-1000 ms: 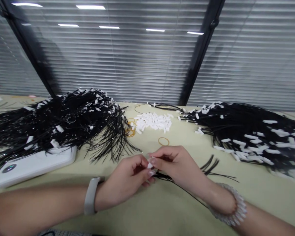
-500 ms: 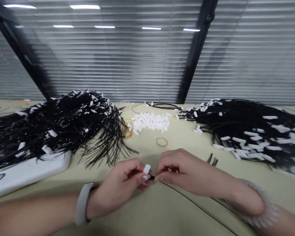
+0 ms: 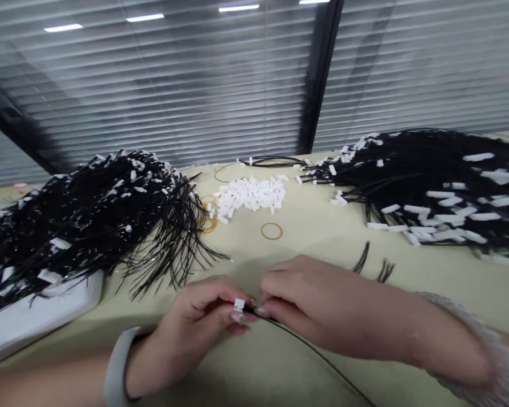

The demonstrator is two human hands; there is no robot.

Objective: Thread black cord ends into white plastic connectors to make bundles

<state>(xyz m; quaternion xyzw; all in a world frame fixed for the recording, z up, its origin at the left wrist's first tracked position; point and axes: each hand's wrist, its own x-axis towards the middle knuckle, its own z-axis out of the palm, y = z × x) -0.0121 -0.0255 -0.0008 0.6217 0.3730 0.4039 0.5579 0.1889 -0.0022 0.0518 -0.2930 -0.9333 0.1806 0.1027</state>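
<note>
My left hand [image 3: 195, 328] pinches a small white connector [image 3: 239, 304] between thumb and fingers, low in the middle of the view. Close beside it on the right, my right hand [image 3: 309, 305] is closed on a thin black cable [image 3: 318, 351] near its end. The cable's end meets the fingers of my left hand just right of the connector, and the cable runs down to the lower right. The exact contact between cable and connector is hidden by fingertips.
Black cables with white ends lie heaped at left [image 3: 89, 215] and right [image 3: 424, 175]. Loose white connectors [image 3: 254, 195] are piled between them, near yellow rubber bands [image 3: 272, 231]. A white case [image 3: 46, 316] lies under the left heap. Blinds [image 3: 220, 85] stand behind.
The view has tilted and shifted to the right. The white connector now sits lower between my left fingers, and both hands are still close together.
</note>
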